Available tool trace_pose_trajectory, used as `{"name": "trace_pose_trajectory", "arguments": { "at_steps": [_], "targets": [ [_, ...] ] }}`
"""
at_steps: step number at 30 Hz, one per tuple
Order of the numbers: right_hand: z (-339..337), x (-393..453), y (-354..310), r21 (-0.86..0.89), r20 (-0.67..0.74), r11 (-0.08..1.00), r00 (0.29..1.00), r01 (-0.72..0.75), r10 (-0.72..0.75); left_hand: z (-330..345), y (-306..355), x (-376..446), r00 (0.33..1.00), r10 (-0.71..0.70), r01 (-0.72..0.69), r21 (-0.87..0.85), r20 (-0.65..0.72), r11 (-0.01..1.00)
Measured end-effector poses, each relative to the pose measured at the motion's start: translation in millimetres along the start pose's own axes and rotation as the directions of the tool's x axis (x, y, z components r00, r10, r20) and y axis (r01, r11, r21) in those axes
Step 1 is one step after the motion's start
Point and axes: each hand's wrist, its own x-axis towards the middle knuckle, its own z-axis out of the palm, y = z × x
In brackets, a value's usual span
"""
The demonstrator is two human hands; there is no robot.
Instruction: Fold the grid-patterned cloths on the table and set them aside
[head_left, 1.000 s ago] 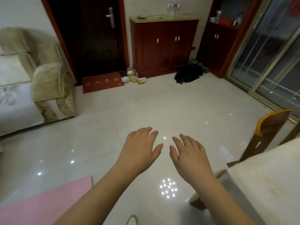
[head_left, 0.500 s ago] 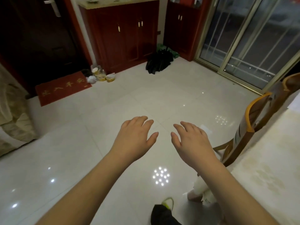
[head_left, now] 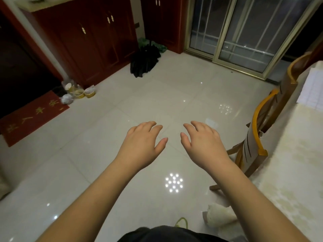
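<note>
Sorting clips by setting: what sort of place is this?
Likely a home living-dining room: red cabinets, a doormat by a door, a dining table with chairs, and sliding glass doors.

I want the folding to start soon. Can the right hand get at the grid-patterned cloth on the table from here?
Probably not yet. The right hand hovers open over the floor, and the grid-patterned cloth lies far along the table, beyond the chair; a step closer looks necessary.

Doormat [head_left: 33,117], at ten o'clock from my hands: yellow characters on red, too blurred for me to read.
Other readable text: none.
</note>
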Motion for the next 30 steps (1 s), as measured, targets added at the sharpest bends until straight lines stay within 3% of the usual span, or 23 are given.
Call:
{"name": "trace_pose_trajectory", "arguments": {
  "at_steps": [7, 19, 24, 30],
  "targets": [
    [0, 75, 9, 0.014, 0.041, 0.996, 0.996, -0.083, 0.082, 4, -37, 94, 0.999, 0.045, -0.045, -0.013, -0.008, 0.999],
    [-8, 216, 3, -0.078, 0.036, 0.953, 0.954, -0.293, 0.296, 16, -79, 259, 0.952, 0.304, -0.303, -0.033, 0.041, 0.952],
    [-16, 250, 30, -0.053, 0.035, 0.917, 0.917, -0.395, 0.397, 13, -62, 325, 0.9, 0.43, -0.428, -0.045, 0.064, 0.903],
    [-28, 289, 97, -0.023, 0.02, 0.866, 0.866, -0.499, 0.499, 19, 3, 414, 0.825, 0.56, -0.557, -0.052, 0.079, 0.829]
  ]
}}
